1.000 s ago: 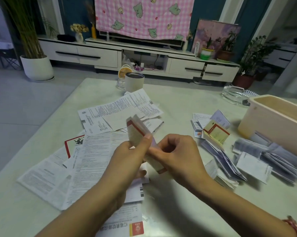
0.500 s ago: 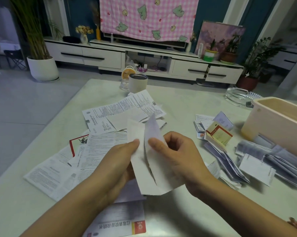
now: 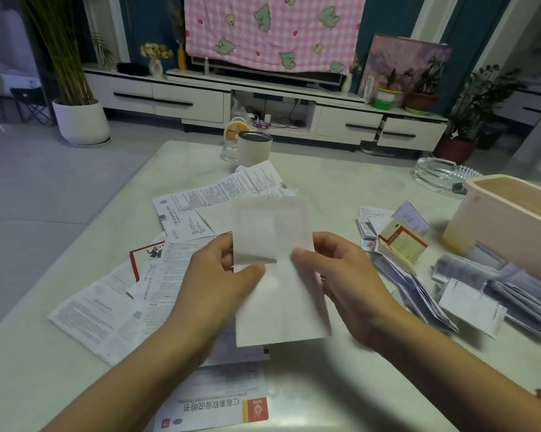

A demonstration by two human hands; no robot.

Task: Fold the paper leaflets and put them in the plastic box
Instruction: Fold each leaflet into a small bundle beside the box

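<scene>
Closest to me, a flat leaflet with a red and yellow label (image 3: 222, 413) lies at the near edge of the pale table (image 3: 372, 385), its print facing away from me. Above it both forearms reach in and meet over the middle of the table. I see the left hand (image 3: 213, 282) pinching the left edge of a white leaflet (image 3: 278, 300), thumb on the front face and fingers behind it. The right hand (image 3: 340, 282) pinches the right edge the same way. The sheet is held off the table and faces me. It is blurred, so I cannot read its print or count its folds.

To the left, under and beyond the left hand, unfolded leaflets (image 3: 107, 310) lie spread out and overlapping. To the right, a heap of folded leaflets (image 3: 487, 294) lies just beside the near wall of the cream plastic box (image 3: 496, 222), which stands open-topped at the table's right edge. Between that heap and the hands a small red-bordered packet (image 3: 401, 243) rests on more folded paper.

Farther off, a cup (image 3: 254, 149) stands at the far end of the spread, and a glass ashtray (image 3: 440, 174) sits just beyond the box. Past the table I see a white cabinet (image 3: 200, 101), a pink checked cloth (image 3: 272, 29) hanging above it, and a white plant pot (image 3: 80, 120) on the floor to the far left.
</scene>
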